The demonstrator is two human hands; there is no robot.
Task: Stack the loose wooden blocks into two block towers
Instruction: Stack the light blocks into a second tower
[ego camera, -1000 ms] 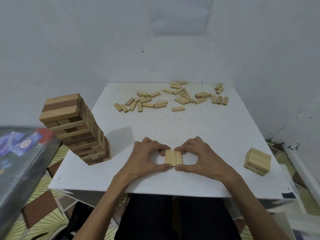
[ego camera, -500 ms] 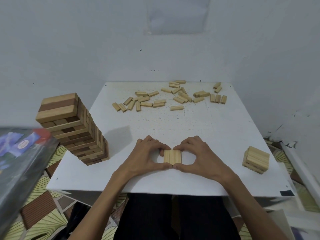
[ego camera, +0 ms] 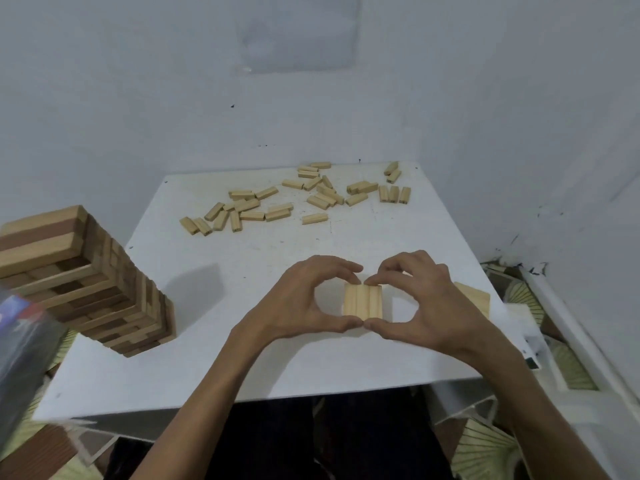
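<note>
Three light wooden blocks [ego camera: 362, 303] lie side by side as a flat row near the table's front. My left hand [ego camera: 304, 299] and my right hand [ego camera: 426, 303] pinch this row between them, index fingertips at its far end and thumbs at its near end. A short stack of light blocks [ego camera: 476, 299] stands just right of my right hand, partly hidden by it. A tall tower of light and dark blocks [ego camera: 90, 282] stands at the table's left edge. Several loose blocks [ego camera: 298, 199] are scattered at the far side of the table.
The white table [ego camera: 242, 358] sits in a corner, with white walls behind it and to its right. A dark blurred object [ego camera: 24, 344] juts in at the left edge. Patterned floor and white frame parts [ego camera: 568, 344] lie to the right of the table.
Both hands, still holding the three-block row, have shifted right toward the short stack, which is now partly behind my right hand. The view has swung slightly right.
</note>
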